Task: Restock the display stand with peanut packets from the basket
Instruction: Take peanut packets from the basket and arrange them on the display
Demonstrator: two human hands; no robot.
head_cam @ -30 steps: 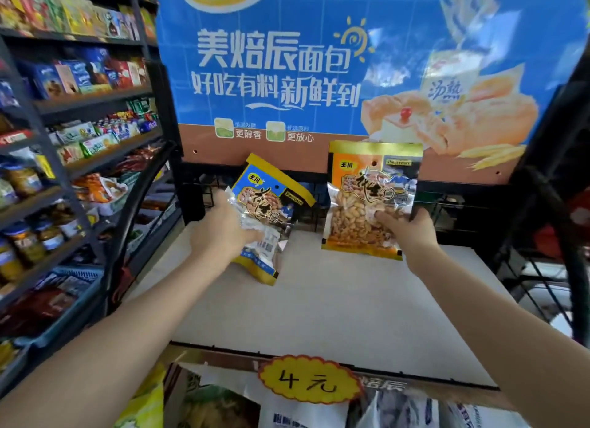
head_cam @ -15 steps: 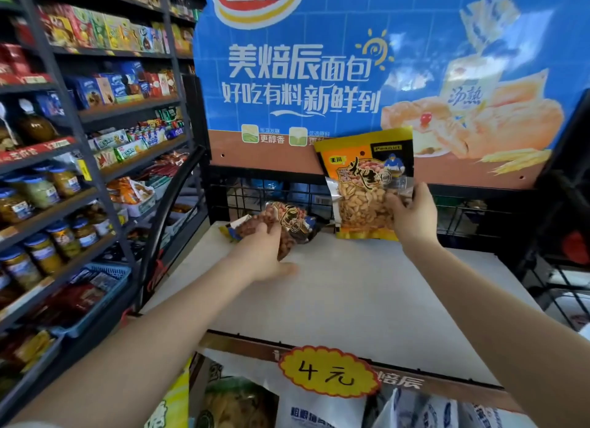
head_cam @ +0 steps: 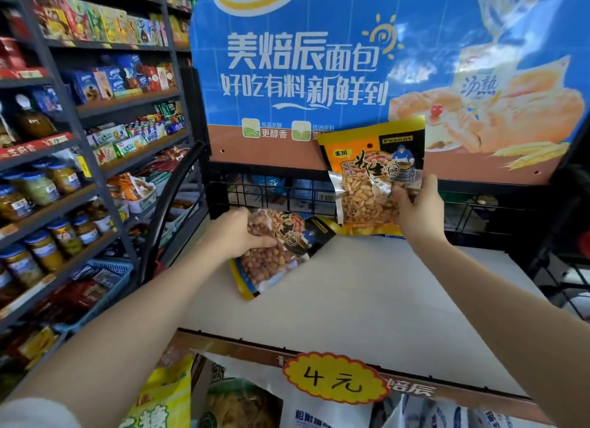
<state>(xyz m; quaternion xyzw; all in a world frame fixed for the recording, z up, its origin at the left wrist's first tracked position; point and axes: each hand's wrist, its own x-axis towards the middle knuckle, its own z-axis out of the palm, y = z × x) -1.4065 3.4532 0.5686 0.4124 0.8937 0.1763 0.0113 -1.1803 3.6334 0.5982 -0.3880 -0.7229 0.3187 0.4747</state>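
My left hand point(head_cam: 234, 236) grips a blue-and-yellow packet of red-skinned peanuts point(head_cam: 274, 255) that lies tilted on the back left of the white display shelf point(head_cam: 367, 300). My right hand point(head_cam: 418, 210) holds an orange-and-black packet of pale peanuts point(head_cam: 373, 178) upright by its lower right corner, just above the shelf's back edge, against the wire rack point(head_cam: 287, 194). No basket is in view.
A blue bread poster point(head_cam: 319, 60) rises behind the shelf. Stocked store shelves with jars and boxes point(head_cam: 79, 156) stand close on the left. A yellow price tag point(head_cam: 335, 383) hangs on the shelf's front edge, with bagged goods point(head_cam: 242, 405) below. A dark rack point(head_cam: 568, 252) stands on the right.
My left hand lowered its packet from upright onto the shelf and turned it, clear window up. My right hand kept its packet raised and tilted it slightly. The view moved closer.
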